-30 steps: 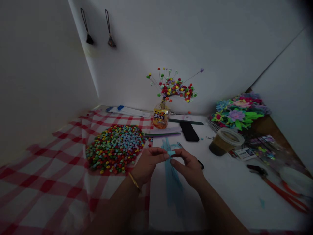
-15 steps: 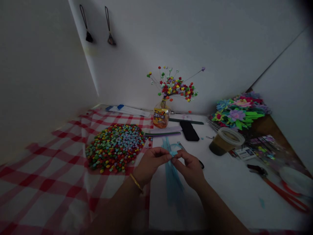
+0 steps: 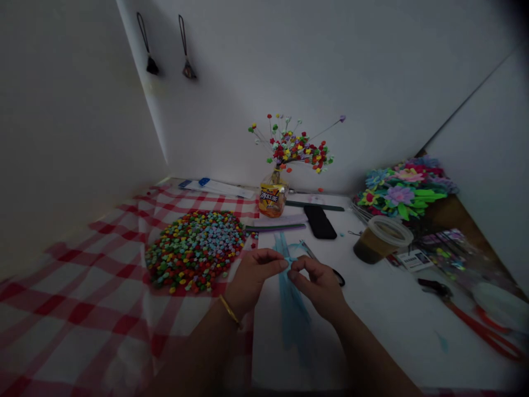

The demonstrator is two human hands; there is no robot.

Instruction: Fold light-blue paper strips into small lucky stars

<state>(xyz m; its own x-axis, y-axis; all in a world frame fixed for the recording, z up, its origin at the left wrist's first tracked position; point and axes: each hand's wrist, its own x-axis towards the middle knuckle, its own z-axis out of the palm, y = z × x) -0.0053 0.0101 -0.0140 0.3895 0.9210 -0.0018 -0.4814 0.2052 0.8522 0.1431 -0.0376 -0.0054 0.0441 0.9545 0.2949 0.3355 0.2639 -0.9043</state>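
Note:
My left hand (image 3: 257,277) pinches a light blue paper strip (image 3: 291,259), folded small at the fingertips. Close beside it, my right hand (image 3: 317,284) has thumb and forefinger pressed together on the same strip. Beneath both hands lies a bundle of blue paper strips (image 3: 289,309) on the white tabletop. Scissors (image 3: 339,277) rest partly hidden behind my right hand. To the left, a large heap of small folded paper stars (image 3: 198,248) in many colours covers part of the red-and-white checked cloth (image 3: 119,309).
A cut bottle (image 3: 273,198) holds wire stems tipped with paper stars. Behind my right hand lies a black phone (image 3: 319,221). Further right are a tub of brown liquid (image 3: 382,240), fuzzy flowers (image 3: 403,190) and orange-handled pliers (image 3: 467,314).
The fingers of my right hand have shifted slightly on the blue strip, and the fingertips of both hands look a little further apart. The things on the table stay put.

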